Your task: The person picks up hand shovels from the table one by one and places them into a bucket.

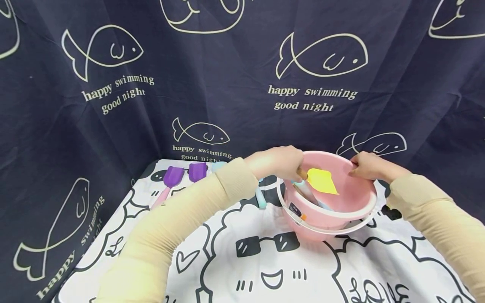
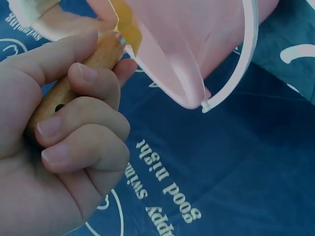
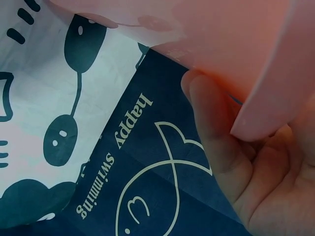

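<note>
My left hand (image 1: 282, 162) curls round the wooden handle (image 2: 101, 56) of a small shovel with a yellow blade (image 1: 321, 181). That blade is within the opening of a pink bucket (image 1: 320, 215), which leans toward me. At the bucket's far right rim, my right hand (image 1: 366, 165) grips the edge, and the right wrist view shows fingers and thumb on either side of the rim (image 3: 266, 93). A white bail handle (image 1: 342, 231) hangs round the bucket's front. Inside lie a whitish, light blue thing (image 1: 307, 191) and other partly hidden items.
Left of the bucket lie two purple shovels (image 1: 173, 176) (image 1: 198, 171), one with a pink handle, and a light blue piece (image 1: 219, 166). A turquoise handle (image 1: 260, 198) lies nearer the bucket. The printed white cloth (image 1: 223, 261) meets a dark blue curtain (image 1: 242, 84).
</note>
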Demonstrator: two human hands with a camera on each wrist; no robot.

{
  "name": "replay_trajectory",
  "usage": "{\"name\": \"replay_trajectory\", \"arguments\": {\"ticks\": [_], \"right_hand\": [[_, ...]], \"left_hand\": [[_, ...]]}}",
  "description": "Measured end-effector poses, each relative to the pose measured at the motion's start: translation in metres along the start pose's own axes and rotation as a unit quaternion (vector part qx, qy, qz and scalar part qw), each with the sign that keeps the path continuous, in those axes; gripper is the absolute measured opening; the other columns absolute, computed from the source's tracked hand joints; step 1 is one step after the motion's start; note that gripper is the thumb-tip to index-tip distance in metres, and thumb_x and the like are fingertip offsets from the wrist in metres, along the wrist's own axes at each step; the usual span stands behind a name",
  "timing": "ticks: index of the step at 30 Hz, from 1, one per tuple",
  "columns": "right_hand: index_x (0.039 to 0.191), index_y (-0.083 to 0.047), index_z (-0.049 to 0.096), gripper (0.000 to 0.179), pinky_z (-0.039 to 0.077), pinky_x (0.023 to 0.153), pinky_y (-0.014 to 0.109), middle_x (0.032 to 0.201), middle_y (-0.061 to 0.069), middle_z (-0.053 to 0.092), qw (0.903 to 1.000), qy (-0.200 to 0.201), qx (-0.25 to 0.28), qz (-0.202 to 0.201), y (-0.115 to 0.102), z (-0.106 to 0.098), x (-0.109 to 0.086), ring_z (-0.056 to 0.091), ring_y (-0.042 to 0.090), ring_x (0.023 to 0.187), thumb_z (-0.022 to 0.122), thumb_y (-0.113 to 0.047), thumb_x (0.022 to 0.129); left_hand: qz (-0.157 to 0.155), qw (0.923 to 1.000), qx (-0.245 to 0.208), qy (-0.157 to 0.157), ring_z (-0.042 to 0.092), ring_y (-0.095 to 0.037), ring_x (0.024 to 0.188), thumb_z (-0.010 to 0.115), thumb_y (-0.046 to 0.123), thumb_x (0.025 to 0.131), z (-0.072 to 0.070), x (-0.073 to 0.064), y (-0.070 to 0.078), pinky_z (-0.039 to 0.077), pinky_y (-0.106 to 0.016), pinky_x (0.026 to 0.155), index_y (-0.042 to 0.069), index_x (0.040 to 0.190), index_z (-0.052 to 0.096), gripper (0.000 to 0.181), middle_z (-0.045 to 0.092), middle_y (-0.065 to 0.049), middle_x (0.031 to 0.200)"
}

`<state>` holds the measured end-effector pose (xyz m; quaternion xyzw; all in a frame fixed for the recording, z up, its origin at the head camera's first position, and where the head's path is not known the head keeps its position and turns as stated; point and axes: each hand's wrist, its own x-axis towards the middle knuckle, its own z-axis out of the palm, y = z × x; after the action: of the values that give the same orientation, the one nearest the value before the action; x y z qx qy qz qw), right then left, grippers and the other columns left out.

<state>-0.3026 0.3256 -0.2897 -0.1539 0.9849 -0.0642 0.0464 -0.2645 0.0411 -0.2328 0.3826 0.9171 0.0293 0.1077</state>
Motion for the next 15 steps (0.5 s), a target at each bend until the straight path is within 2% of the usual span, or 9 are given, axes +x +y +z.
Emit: {"name": "replay_trajectory", "arguments": {"ticks": [5,11,15], "right_hand": [[0.078,0.000,0.065,0.013,0.037,0.056,0.029,0.057,-0.002,0.047,1.0000,-0.003,0.007,0.005,0.002,0.001,0.001,0.048,0.018,0.059,0.067,-0.013,0.076],[0.074,-0.002,0.063,0.012,0.035,0.056,0.029,0.056,-0.003,0.044,1.0000,-0.002,0.007,0.001,0.001,0.001,0.001,0.046,0.017,0.059,0.068,-0.013,0.076],[0.070,-0.005,0.061,0.012,0.035,0.055,0.029,0.056,-0.004,0.043,1.0000,0.004,0.003,-0.002,0.001,0.001,0.001,0.045,0.016,0.057,0.068,-0.013,0.075]], "left_hand": [[0.007,0.9998,0.020,0.003,0.045,-0.009,0.063,0.068,0.032,0.086,0.008,0.014,0.010,0.037,-0.021,0.057,0.016,0.077,0.054,0.023,0.043,0.006,0.066],[0.028,0.9994,0.019,-0.010,0.046,-0.010,0.062,0.069,0.031,0.084,0.021,0.027,0.020,0.039,-0.025,0.060,0.016,0.081,0.065,0.016,0.045,0.007,0.060],[0.044,0.9981,0.038,-0.017,0.050,-0.011,0.067,0.068,0.034,0.083,0.031,0.037,0.027,0.042,-0.029,0.065,0.015,0.085,0.067,0.019,0.051,0.006,0.066]]}}
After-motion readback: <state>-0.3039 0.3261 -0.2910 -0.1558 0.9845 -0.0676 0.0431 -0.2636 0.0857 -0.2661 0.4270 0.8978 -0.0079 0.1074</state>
